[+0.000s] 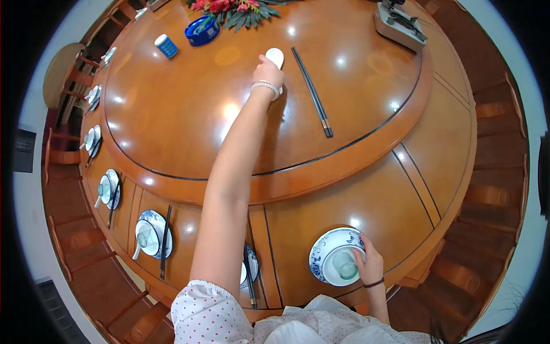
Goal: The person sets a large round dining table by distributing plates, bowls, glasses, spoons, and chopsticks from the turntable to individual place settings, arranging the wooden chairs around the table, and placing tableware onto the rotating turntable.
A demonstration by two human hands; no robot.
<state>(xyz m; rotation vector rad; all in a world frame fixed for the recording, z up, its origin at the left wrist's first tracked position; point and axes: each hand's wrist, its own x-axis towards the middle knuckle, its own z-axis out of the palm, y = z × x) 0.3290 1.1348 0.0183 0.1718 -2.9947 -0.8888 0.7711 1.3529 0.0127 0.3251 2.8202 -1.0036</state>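
My left hand (268, 73) reaches far over the raised round turntable, its fingers closed on a white spoon (275, 56). The spoon's bowl shows past my fingers, and part of its handle is hidden under the hand. A pair of black chopsticks (312, 93) lies just right of it. Nearer to me, my right hand (370, 265) grips the right rim of a blue-and-white plate (322, 245), thumb toward the bowl. On that plate sits a white bowl (331, 274) with a greenish clear glass (345, 266) in it.
Along the table's left edge stand several place settings, one a plate (150, 218) with chopsticks (166, 242). Another plate (253, 265) is partly behind my left arm. The turntable carries a blue canister (166, 46), a blue ashtray (201, 31), flowers (229, 7) and a grey device (395, 28). Wooden chairs (487, 195) surround the table.
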